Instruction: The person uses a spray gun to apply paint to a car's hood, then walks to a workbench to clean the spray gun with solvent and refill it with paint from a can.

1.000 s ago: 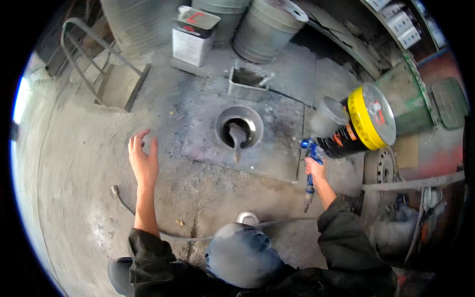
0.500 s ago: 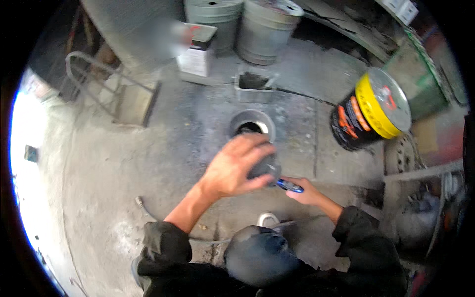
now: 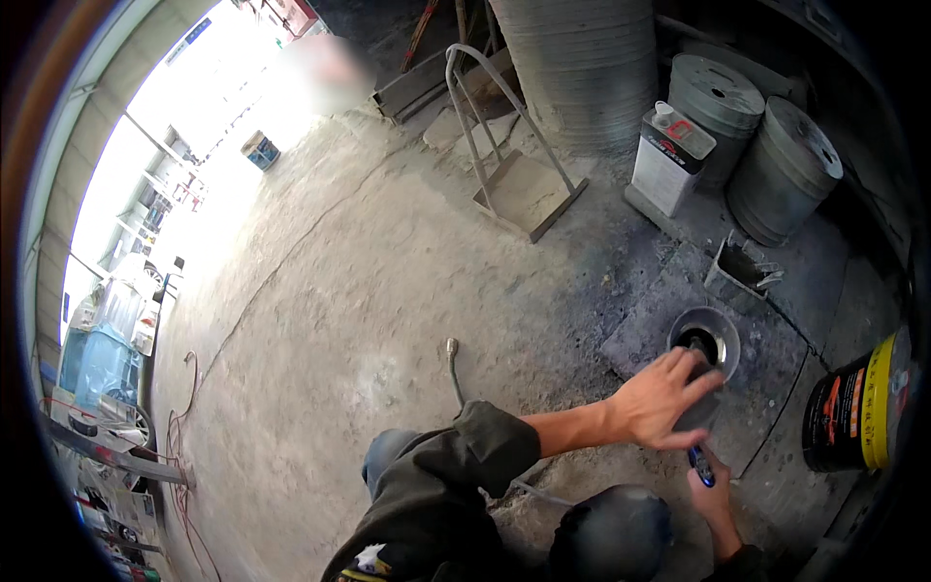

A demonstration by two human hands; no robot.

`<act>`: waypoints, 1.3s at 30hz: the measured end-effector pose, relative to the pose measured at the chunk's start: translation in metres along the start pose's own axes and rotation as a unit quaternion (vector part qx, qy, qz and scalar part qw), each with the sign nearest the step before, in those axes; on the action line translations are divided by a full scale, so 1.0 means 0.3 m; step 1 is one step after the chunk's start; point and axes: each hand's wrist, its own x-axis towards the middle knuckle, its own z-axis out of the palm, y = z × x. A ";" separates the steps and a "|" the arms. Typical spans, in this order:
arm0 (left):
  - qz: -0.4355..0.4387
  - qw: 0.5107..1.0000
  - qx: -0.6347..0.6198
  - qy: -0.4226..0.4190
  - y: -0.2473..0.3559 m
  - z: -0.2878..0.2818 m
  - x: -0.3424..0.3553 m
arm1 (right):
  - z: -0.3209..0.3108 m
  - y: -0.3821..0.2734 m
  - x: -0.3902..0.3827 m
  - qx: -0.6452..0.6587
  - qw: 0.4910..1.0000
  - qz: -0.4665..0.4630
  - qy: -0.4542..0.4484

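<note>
My left hand lies over a smooth grey, rounded body, its fingers spread across the top and its thumb on the near side. From that body a blue-and-black handle sticks out toward me, and my right hand is closed around it. The two look like one tool; its exact kind is hidden under my left hand. Just beyond my fingertips stands a round grey bucket on the floor, dark inside with a bright patch. Whether the tool touches its rim I cannot tell.
Behind the bucket sits a small rectangular metal container. A white-and-black can and two grey drums stand farther back. A black-and-yellow pail is at right. A hand truck and a hose end lie leftward.
My view has swung left, so bucket, hands and drums now appear farther right. Both hands keep their hold on the tool at the bucket's near side.
</note>
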 end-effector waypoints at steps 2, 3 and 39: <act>-0.095 0.993 0.019 -0.066 0.018 0.001 0.025 | 0.005 0.003 0.018 -0.029 0.999 -0.008 0.034; -0.143 0.984 0.029 -0.098 0.027 0.000 0.035 | 0.006 0.000 0.040 -0.043 0.998 -0.008 0.048; -0.452 0.863 -0.226 0.036 -0.343 -0.140 -0.119 | -0.445 -0.078 0.191 -0.398 0.904 0.013 0.155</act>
